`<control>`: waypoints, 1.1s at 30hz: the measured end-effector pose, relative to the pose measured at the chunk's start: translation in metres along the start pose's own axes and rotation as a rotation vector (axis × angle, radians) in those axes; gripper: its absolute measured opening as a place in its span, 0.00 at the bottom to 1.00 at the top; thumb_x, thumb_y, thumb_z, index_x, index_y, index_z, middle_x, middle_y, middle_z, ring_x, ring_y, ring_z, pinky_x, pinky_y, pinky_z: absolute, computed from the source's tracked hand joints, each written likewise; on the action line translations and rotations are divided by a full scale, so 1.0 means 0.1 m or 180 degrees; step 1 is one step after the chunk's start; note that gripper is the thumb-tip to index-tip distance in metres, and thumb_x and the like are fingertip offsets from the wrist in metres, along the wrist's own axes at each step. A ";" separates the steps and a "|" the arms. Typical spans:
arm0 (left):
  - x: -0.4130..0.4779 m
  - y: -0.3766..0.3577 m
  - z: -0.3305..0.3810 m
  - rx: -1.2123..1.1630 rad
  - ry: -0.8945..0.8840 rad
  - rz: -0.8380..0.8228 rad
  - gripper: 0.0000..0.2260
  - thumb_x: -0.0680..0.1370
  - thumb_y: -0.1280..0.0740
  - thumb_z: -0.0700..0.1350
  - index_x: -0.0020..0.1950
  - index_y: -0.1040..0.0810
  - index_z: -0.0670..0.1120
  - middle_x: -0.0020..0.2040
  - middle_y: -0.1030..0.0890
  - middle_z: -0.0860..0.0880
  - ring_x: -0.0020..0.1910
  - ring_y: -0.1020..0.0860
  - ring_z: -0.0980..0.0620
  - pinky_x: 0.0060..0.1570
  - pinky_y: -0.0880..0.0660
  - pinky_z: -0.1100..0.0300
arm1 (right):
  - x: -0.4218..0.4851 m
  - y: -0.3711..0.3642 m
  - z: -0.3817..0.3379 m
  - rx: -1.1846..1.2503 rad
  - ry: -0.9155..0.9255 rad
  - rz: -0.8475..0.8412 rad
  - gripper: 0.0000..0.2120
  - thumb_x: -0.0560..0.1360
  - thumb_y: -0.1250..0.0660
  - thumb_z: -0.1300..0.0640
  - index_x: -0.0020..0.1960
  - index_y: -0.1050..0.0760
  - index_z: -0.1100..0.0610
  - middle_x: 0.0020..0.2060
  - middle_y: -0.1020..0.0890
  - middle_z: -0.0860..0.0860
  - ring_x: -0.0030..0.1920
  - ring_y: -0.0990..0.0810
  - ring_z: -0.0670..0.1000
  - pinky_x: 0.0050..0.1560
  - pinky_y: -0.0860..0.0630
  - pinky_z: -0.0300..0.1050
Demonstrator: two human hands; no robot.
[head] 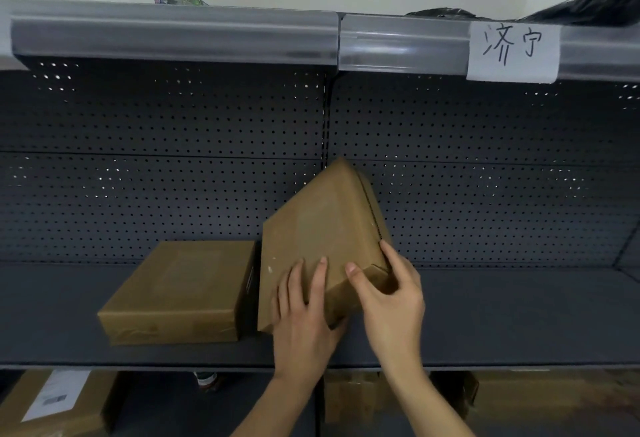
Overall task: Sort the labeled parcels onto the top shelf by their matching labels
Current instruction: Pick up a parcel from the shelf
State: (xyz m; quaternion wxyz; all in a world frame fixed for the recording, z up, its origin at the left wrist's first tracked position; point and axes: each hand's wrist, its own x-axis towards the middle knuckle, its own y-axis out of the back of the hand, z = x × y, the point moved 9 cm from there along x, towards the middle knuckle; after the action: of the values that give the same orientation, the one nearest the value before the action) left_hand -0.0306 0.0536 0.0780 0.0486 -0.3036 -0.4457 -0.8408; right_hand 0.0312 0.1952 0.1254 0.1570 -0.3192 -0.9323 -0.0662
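A brown cardboard parcel [318, 228] is tilted up on its near edge on the dark middle shelf [502, 315]. My left hand [304, 318] grips its lower front face and bottom edge. My right hand [388, 291] holds its lower right corner, thumb on the front. No label shows on the faces I see. A second brown parcel [180, 291] lies flat just to the left, almost touching. The top shelf edge [173, 38] runs overhead, with a handwritten paper label [512, 52] at the right.
Black plastic bags [595, 6] lie on the top shelf above the paper label. A small printed item [180, 2] sits on the top shelf at left. Below, more cardboard boxes [52, 405] stand, one with a white shipping label. A perforated back panel [138, 159] closes the shelf.
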 end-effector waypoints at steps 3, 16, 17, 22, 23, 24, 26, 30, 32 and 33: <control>-0.02 0.07 0.03 -0.0018 -0.0050 0.0122 0.50 0.63 0.23 0.59 0.77 0.49 0.54 0.73 0.34 0.41 0.71 0.33 0.39 0.57 0.24 0.39 | -0.01 0.00 -0.08 -0.0084 0.0113 -0.0066 0.32 0.69 0.23 0.46 0.71 0.27 0.43 0.71 0.30 0.47 0.70 0.31 0.47 0.70 0.30 0.47; -0.21 0.15 -0.55 -0.4954 0.2250 0.0863 0.29 0.73 0.29 0.41 0.71 0.35 0.55 0.62 0.22 0.48 0.60 0.22 0.46 0.63 0.28 0.39 | -0.26 0.07 0.89 0.0114 -0.1284 -0.0479 0.36 0.77 0.39 0.37 0.81 0.51 0.40 0.81 0.41 0.47 0.79 0.41 0.52 0.76 0.41 0.55; -0.23 0.13 -0.53 -0.5189 0.2255 0.0813 0.30 0.71 0.30 0.42 0.71 0.34 0.54 0.63 0.21 0.46 0.60 0.21 0.45 0.62 0.28 0.37 | -0.31 0.01 0.99 0.0279 -0.1522 -0.0585 0.36 0.78 0.40 0.37 0.81 0.53 0.39 0.81 0.41 0.47 0.79 0.41 0.53 0.76 0.40 0.58; -0.34 0.06 -0.36 -0.5626 0.1947 0.0478 0.33 0.67 0.27 0.48 0.71 0.33 0.55 0.62 0.18 0.44 0.61 0.20 0.41 0.62 0.29 0.32 | -0.43 -0.31 0.96 0.1838 -0.1848 -0.0957 0.26 0.80 0.43 0.38 0.76 0.33 0.45 0.66 0.19 0.51 0.68 0.22 0.56 0.58 0.20 0.57; -0.36 0.05 -0.34 -0.5670 0.1922 0.0461 0.35 0.66 0.26 0.51 0.71 0.33 0.55 0.64 0.19 0.43 0.63 0.22 0.40 0.62 0.30 0.31 | -0.43 -0.34 0.90 0.1944 -0.1797 -0.1029 0.25 0.80 0.44 0.38 0.74 0.30 0.46 0.65 0.17 0.53 0.66 0.21 0.56 0.57 0.20 0.57; -0.38 0.04 -0.32 -0.5707 0.1904 0.0444 0.37 0.64 0.24 0.52 0.72 0.33 0.55 0.66 0.21 0.42 0.64 0.23 0.39 0.62 0.31 0.30 | -0.42 -0.35 0.85 0.2005 -0.1730 -0.1058 0.25 0.80 0.44 0.38 0.73 0.29 0.47 0.64 0.17 0.53 0.66 0.20 0.57 0.57 0.21 0.58; -0.41 0.04 -0.29 -0.5769 0.1871 0.0379 0.42 0.61 0.20 0.55 0.72 0.33 0.55 0.68 0.22 0.41 0.66 0.24 0.39 0.63 0.32 0.29 | -0.40 -0.32 0.77 0.2002 -0.1572 -0.1044 0.27 0.76 0.42 0.37 0.71 0.27 0.48 0.62 0.16 0.54 0.65 0.20 0.57 0.58 0.21 0.57; -0.49 0.02 -0.32 -0.5757 0.1895 0.0068 0.47 0.56 0.17 0.55 0.71 0.34 0.59 0.66 0.21 0.44 0.63 0.21 0.43 0.61 0.27 0.37 | -0.34 -0.20 0.75 0.1807 -0.1365 -0.0850 0.26 0.77 0.40 0.38 0.69 0.25 0.51 0.60 0.15 0.54 0.63 0.19 0.58 0.60 0.23 0.59; -0.52 0.08 -0.43 -0.5638 0.1917 0.0109 0.50 0.54 0.16 0.55 0.72 0.36 0.62 0.68 0.22 0.45 0.62 0.20 0.44 0.60 0.25 0.38 | -0.31 -0.12 0.76 0.1731 -0.1298 -0.0782 0.28 0.76 0.40 0.38 0.70 0.26 0.51 0.61 0.16 0.55 0.63 0.19 0.58 0.63 0.24 0.60; -0.53 0.13 -0.55 -0.5533 0.1976 0.0264 0.53 0.53 0.16 0.55 0.73 0.39 0.64 0.70 0.25 0.45 0.63 0.21 0.44 0.62 0.26 0.38 | -0.28 -0.07 0.75 0.1674 -0.1257 -0.0764 0.28 0.76 0.41 0.38 0.70 0.26 0.51 0.61 0.16 0.55 0.63 0.19 0.58 0.64 0.25 0.62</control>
State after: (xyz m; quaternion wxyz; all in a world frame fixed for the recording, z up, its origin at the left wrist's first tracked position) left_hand -0.0087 -0.0069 0.0349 -0.0490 -0.0100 0.3863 -0.9210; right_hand 0.0288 0.1900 0.0447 0.0416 -0.1626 -0.9607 0.2213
